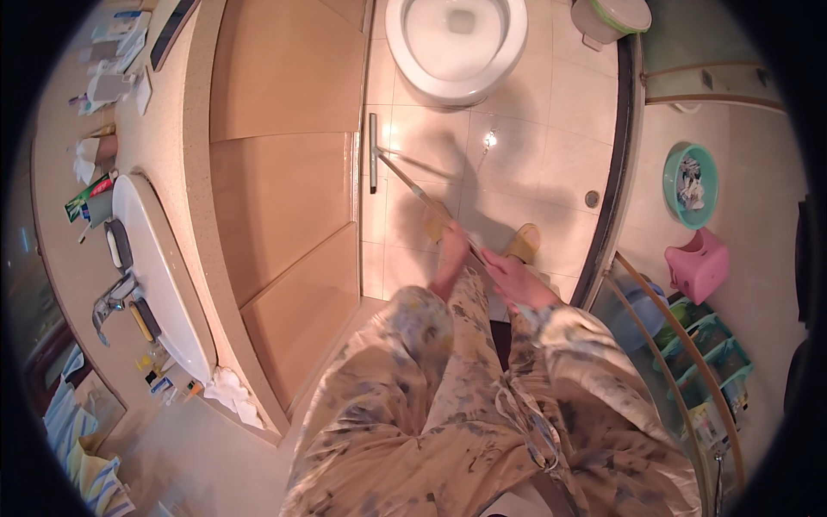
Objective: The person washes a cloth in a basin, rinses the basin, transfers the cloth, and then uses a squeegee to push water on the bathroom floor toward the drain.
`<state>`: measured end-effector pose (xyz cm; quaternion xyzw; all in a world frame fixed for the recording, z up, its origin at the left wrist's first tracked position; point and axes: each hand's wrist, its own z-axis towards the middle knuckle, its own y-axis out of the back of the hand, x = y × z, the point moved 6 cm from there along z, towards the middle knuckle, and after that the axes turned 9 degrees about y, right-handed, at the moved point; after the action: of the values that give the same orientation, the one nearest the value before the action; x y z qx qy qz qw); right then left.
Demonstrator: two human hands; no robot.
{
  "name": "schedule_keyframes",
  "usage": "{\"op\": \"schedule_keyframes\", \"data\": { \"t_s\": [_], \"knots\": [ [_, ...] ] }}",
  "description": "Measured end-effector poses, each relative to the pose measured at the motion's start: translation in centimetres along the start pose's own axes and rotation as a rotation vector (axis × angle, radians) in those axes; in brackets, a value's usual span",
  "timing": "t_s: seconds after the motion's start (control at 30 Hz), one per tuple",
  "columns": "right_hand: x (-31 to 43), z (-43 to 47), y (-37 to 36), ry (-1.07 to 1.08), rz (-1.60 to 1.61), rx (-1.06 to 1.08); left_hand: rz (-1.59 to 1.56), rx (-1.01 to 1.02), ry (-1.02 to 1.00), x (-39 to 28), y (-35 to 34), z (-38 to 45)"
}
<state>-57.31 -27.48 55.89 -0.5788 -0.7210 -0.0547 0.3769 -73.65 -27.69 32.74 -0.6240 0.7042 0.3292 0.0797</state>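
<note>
Both of my hands grip the pole of a floor squeegee. My left hand holds the pole lower down, and my right hand is closed around it nearer my body. The squeegee's blade head lies on the tiled floor, close beside the base of the cabinet. Water glistens on the tiles to the right of the pole. Yellow slippers are on my feet, partly hidden by my hands and trousers.
Ahead stands a toilet, with a lidded bin to its right. A cabinet and washbasin line the left. Beyond a dark sill on the right are a teal basin and pink stool. A floor drain lies near the sill.
</note>
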Motion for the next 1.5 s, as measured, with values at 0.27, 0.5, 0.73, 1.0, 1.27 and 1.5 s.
{"op": "schedule_keyframes", "data": {
  "t_s": [0.27, 0.5, 0.73, 1.0, 1.27, 1.5],
  "knots": [
    [-8.8, -7.7, 5.4, -0.168, 0.082, -0.236, 0.874, 0.314, -0.777, -1.6, -11.2, -10.8],
    [-3.3, -15.2, 4.6, -0.330, 0.062, -0.311, 0.098, 0.189, 0.063, -0.3, -13.4, -18.1],
    [-1.7, -2.2, 1.3, -0.167, 0.150, -0.193, 0.008, 0.091, -0.070, -7.3, -2.9, -6.3],
    [-5.3, -0.2, 2.1, -0.195, 0.251, -0.202, 0.797, 0.303, -0.378, -6.1, -3.8, -3.7],
    [-8.2, -19.5, 7.4, -0.331, 0.199, -0.397, 0.404, 0.474, 0.078, -0.3, -18.9, -21.1],
    [-5.6, -17.6, 6.4, -0.207, 0.036, -0.313, 0.345, 0.603, 0.083, 0.4, -16.7, -19.3]
  ]
}}
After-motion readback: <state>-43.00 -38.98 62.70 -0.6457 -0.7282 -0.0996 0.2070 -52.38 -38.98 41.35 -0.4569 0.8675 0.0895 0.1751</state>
